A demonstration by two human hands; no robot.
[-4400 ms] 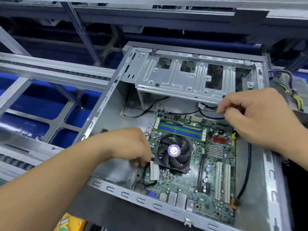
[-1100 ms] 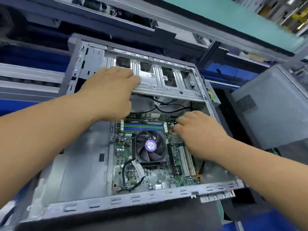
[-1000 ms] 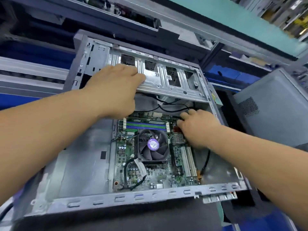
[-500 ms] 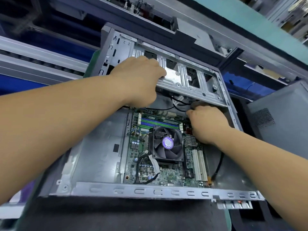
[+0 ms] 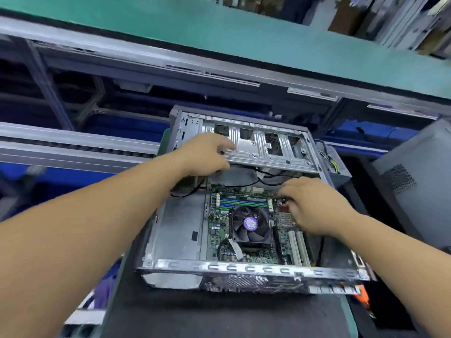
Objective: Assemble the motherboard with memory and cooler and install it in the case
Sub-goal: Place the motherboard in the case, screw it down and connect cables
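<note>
An open grey computer case [image 5: 244, 268] lies on a black mat. The green motherboard [image 5: 220, 242] sits inside it, with a black cooler fan [image 5: 251, 225] bearing a purple label and memory sticks [image 5: 242, 202] in blue and green slots. My left hand [image 5: 205, 154] holds the front edge of the silver drive cage [image 5: 273, 152], fingers on top and thumb under it. My right hand [image 5: 310, 203] rests on the board's upper right corner with its fingers curled down by the black cables [image 5: 268, 178]; what its fingertips hold is hidden.
A second grey case [image 5: 415, 176] stands at the right. A green-topped shelf [image 5: 268, 37] runs across the back, and silver conveyor rails [image 5: 73, 145] lie at the left. The black mat [image 5: 219, 313] extends toward me. Something orange [image 5: 363, 296] shows at the case's lower right corner.
The view has pulled back and tilted up, so the case looks smaller and lower. My left hand stays on the drive cage; my right hand stays at the board's upper right corner.
</note>
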